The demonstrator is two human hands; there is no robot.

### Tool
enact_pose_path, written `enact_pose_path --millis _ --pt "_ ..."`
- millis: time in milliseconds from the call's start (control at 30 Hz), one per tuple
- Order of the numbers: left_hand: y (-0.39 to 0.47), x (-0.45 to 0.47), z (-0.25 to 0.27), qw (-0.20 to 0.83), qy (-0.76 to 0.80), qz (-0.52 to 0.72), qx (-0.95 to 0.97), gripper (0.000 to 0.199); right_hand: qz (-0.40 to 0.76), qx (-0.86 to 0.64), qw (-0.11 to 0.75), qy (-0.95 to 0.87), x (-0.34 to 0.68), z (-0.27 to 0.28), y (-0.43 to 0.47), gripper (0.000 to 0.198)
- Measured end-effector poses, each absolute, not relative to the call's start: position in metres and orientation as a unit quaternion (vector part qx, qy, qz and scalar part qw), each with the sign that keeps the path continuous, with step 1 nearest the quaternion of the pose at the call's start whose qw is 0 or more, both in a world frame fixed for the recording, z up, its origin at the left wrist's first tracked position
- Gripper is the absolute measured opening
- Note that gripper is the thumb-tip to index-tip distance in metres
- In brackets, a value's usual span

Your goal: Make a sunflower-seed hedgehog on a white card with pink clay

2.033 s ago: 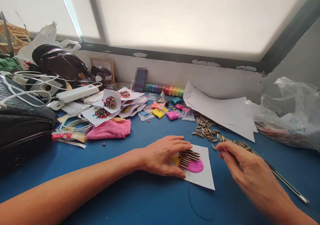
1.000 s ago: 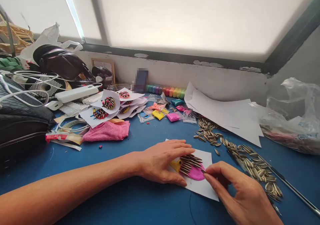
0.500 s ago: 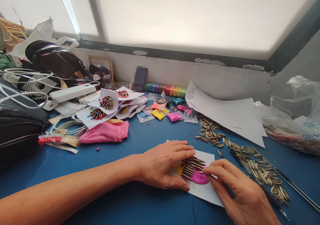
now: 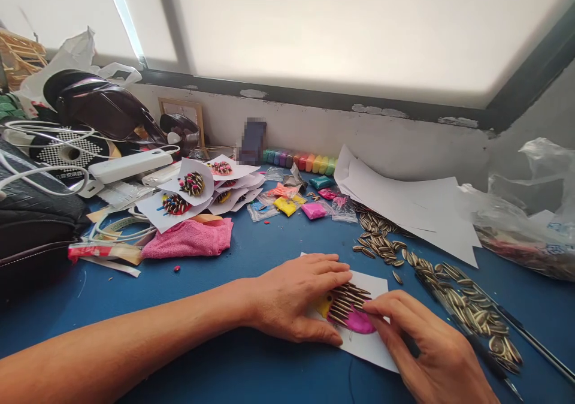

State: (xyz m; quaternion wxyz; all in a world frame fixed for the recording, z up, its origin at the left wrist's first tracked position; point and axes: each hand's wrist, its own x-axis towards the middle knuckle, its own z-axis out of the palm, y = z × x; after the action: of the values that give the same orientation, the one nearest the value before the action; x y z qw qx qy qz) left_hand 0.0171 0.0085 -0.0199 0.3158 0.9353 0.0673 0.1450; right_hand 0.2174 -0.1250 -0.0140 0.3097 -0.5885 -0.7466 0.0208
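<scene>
A white sheet of paper (image 4: pixel 372 353) lies on the blue table, bearing a flattened magenta clay piece (image 4: pixel 360 321) and a yellow clay piece (image 4: pixel 323 305) with a dark dot. Rows of striped sunflower seeds (image 4: pixel 348 302) stick out of the magenta clay. My left hand (image 4: pixel 299 299) rests flat with fingers spread over the paper's left part, hiding some of the yellow clay. Thumb and forefinger of my right hand (image 4: pixel 422 338) pinch a sunflower seed at the right edge of the seed rows, close against the magenta clay; the fingertips mostly cover that seed.
Loose sunflower seeds (image 4: pixel 467 302) spread to the right beside a dark pen-like tool (image 4: pixel 489 359) and a thin metal rod (image 4: pixel 539 344). Bagged clay (image 4: pixel 313 210), blank sheets (image 4: pixel 404 203) and a pink cloth (image 4: pixel 188 238) lie farther back. Finished-looking seed pieces on paper (image 4: pixel 192 183) sit left.
My right hand has moved slightly, its fingertips now closer against the seed rows, and the pinched seed shows less. My left hand stays in place on the paper.
</scene>
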Motion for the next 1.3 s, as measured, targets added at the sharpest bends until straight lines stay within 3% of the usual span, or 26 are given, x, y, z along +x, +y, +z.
enact_pose_path --millis 1133,1300 --pt "0.008 0.016 -0.022 0.318 0.076 0.135 0.935 0.078 -0.086 -0.581 0.215 -0.78 0.214 -0.022 -0.125 0.018" --pt "0.008 0.016 -0.02 0.317 0.075 0.133 0.936 0.08 -0.12 -0.587 0.256 -0.759 0.219 -0.008 -0.124 0.015"
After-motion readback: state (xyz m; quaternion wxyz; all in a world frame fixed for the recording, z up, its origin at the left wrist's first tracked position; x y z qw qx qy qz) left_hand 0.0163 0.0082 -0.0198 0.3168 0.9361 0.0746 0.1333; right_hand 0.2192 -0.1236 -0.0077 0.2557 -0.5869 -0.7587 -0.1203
